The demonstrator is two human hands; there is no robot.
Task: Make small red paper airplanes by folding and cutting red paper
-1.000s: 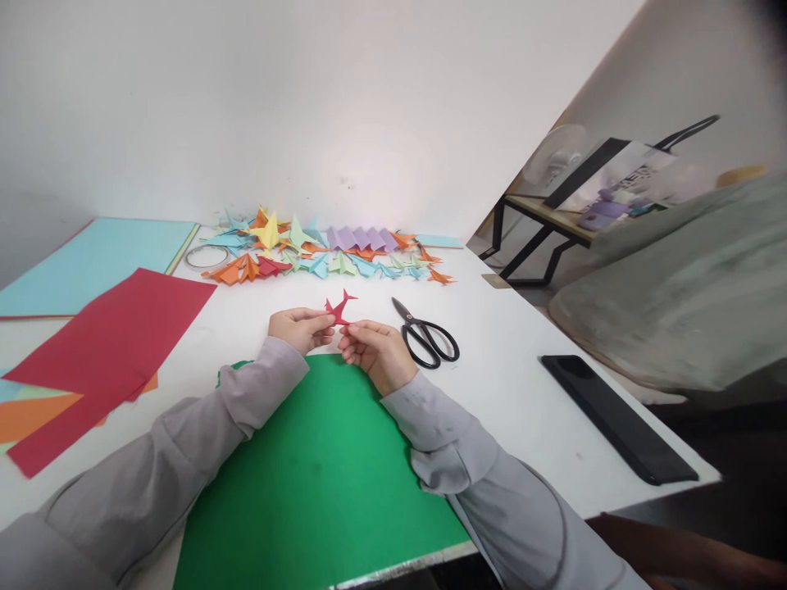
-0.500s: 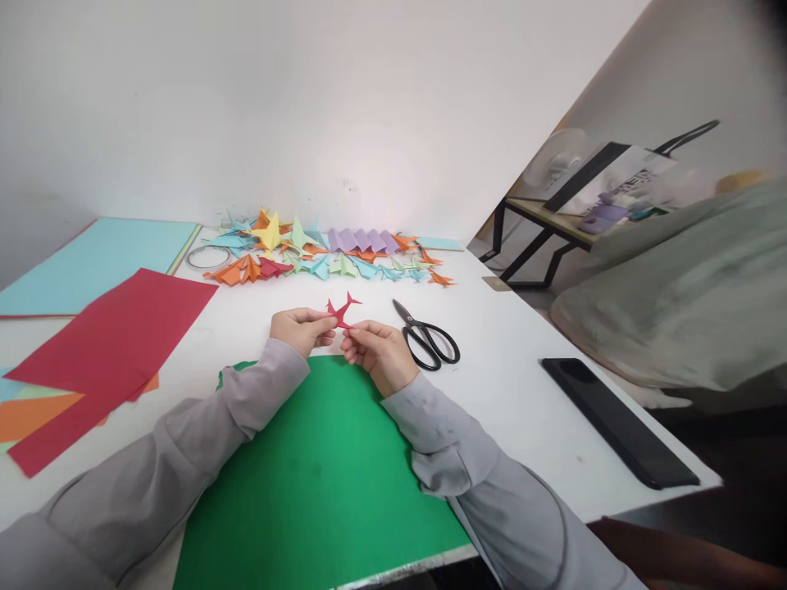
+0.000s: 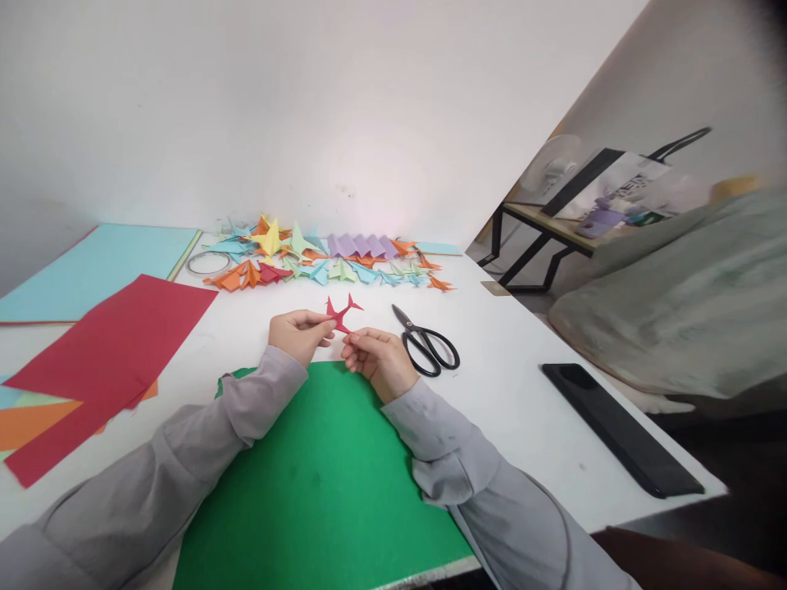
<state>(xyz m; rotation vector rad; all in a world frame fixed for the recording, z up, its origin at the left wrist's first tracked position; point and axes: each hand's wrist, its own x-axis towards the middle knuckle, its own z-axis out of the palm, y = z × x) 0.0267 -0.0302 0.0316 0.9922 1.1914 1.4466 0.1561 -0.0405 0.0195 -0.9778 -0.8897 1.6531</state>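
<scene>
A small red folded paper figure [image 3: 342,312] with pointed tips is held just above the white table [image 3: 522,393]. My left hand [image 3: 298,333] pinches it from the left, fingers closed on it. From the right, my right hand [image 3: 376,357] pinches its lower part. Both hands hover at the far edge of a large green paper sheet [image 3: 325,483]. Grey sleeves cover both forearms.
Black scissors [image 3: 427,344] lie just right of my right hand. A row of coloured folded paper figures [image 3: 325,258] lines the wall, with a tape ring [image 3: 207,262] beside it. Red [image 3: 111,352], blue [image 3: 104,262] and orange sheets lie left. A black phone [image 3: 620,430] rests near the right edge.
The red figure has been turned slightly between my fingers, its tips now spread more upward. The hands stay in nearly the same spot.
</scene>
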